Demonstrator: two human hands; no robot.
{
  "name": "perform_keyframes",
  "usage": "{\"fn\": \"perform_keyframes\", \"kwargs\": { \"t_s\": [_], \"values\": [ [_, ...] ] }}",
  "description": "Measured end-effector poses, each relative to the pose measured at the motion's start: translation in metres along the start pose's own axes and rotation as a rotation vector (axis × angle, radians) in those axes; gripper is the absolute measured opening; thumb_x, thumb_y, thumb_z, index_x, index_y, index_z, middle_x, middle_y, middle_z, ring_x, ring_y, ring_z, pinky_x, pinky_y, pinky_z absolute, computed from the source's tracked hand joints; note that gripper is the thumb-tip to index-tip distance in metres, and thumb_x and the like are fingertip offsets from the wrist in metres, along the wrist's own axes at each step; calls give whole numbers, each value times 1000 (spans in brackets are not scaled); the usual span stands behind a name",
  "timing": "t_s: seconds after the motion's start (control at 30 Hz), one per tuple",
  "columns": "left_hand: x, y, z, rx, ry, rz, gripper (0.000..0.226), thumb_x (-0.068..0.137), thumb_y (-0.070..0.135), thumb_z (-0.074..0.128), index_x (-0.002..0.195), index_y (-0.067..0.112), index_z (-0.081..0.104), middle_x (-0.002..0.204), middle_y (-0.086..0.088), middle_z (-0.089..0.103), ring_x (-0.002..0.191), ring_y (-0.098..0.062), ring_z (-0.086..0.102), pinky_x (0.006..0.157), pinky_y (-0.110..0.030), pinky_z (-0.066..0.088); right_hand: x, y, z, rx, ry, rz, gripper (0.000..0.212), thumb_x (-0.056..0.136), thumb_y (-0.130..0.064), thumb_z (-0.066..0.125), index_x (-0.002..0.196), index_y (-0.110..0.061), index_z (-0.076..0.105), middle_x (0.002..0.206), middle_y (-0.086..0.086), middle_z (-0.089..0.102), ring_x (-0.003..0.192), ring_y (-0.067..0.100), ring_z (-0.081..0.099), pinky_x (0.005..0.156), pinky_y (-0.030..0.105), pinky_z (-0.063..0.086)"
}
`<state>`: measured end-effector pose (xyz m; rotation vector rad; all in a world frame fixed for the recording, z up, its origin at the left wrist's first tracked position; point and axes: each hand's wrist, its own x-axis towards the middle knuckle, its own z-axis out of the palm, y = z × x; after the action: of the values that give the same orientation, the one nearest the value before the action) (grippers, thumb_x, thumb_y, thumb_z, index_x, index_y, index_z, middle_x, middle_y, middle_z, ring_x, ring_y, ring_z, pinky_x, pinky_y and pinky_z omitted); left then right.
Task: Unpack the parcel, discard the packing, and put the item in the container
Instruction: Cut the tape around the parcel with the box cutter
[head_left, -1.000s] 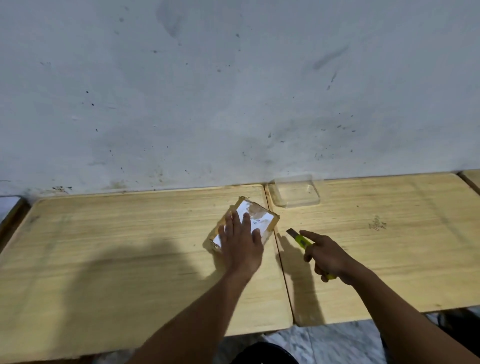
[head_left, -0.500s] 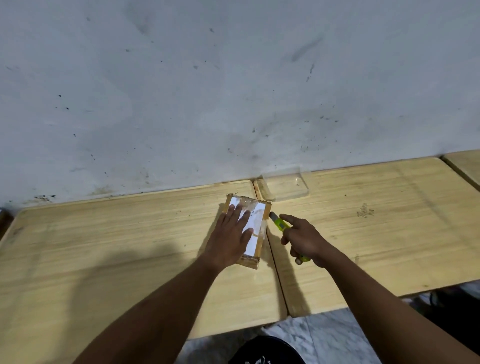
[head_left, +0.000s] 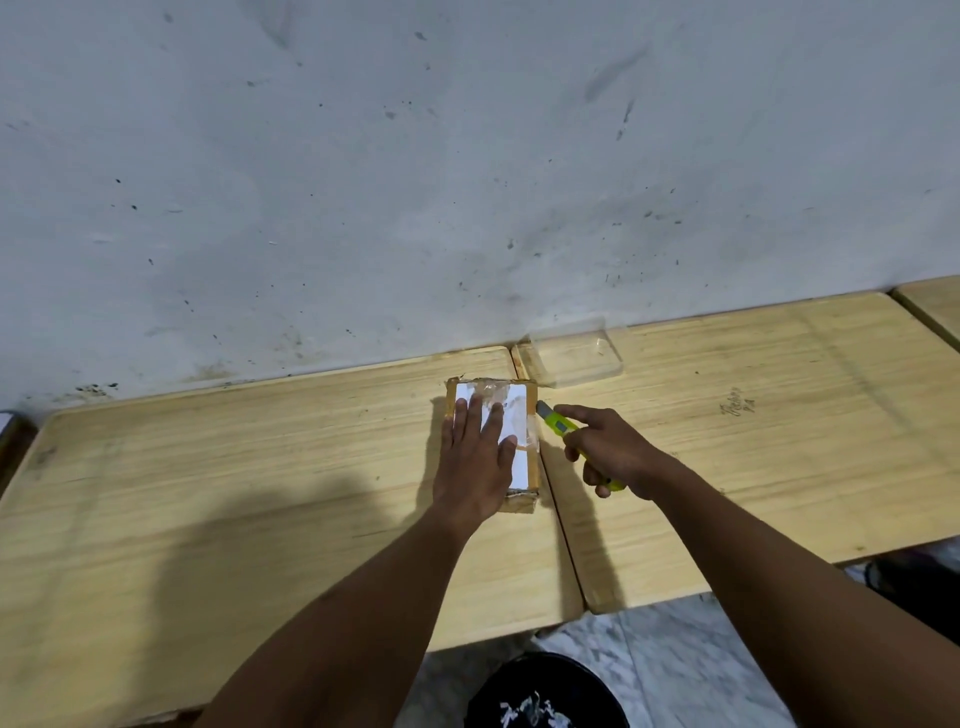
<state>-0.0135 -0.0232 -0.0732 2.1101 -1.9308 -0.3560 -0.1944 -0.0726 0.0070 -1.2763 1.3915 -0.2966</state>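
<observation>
Parcel (head_left: 519, 410) pinned flat under left hand (head_left: 475, 467), fingers (head_left: 467, 421) straight; right hand (head_left: 613, 452) grips cutter (head_left: 553, 418) at its right edge. Advice: slit tape (head_left: 488, 387) shallowly, blade away from left fingers.

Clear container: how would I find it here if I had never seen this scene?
Start at the grey wall and follow its foot to where the left table meets the right table. The clear container sits at that right table's back left corner, just beyond the taped cardboard parcel. It is the only see-through thing there, a shallow empty tray with rounded corners.
</observation>
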Motion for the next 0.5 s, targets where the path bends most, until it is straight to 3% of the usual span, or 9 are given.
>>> {"fn": "perform_keyframes", "kwargs": {
  "t_s": [0.5],
  "values": [
    [0,5,4,57,22,-33,53,106,40,19,156,23,13,165,-4,1,151,-24,-9,122,-41,-1,-13,-15,-1,-153,-30,-3,57,95,-7,42,149,-24,41,79,9,50,39,17,41,39,24,37]
  ]
}}
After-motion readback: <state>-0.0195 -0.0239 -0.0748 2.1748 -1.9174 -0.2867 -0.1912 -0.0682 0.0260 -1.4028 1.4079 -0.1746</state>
